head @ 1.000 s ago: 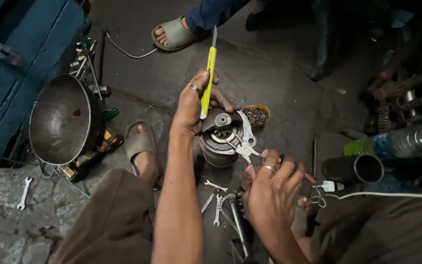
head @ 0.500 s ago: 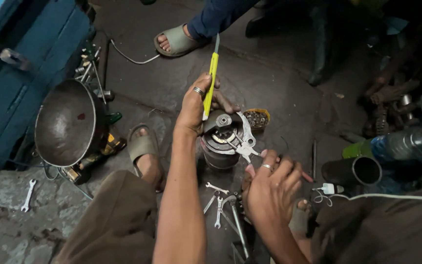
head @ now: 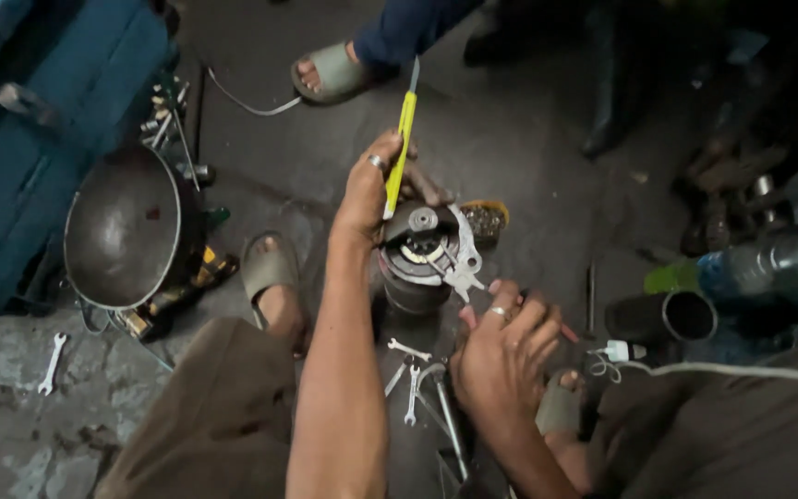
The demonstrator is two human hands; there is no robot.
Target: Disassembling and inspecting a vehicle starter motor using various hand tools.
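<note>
Head view. A dark cylindrical metal motor housing (head: 417, 268) stands upright on the grimy grey workshop floor (head: 528, 139), between the person's knees, its round end face turned up toward the camera. The left hand (head: 371, 199) is closed around a yellow-handled screwdriver (head: 403, 139), and its fingers rest on the far rim of the housing. The screwdriver's long axis runs nearly straight away from the person, tilted slightly right; the lower end is hidden behind the hand at the housing, and the other end points toward a grey sandal (head: 330, 72) worn by another person. The right hand (head: 501, 356) is pinched on the handles of silver metal pliers (head: 459, 263), whose head lies across the end face, pointing up and left.

The step in hand is judged to be work on a fitting on the end face, with the housing steadied by the left hand. The next move calls for a firm squeeze on the pliers and a steady housing.

Small silver spanners (head: 410, 374) lie just beside the housing; a round dark metal pan (head: 122, 226) stands well apart at left.
</note>
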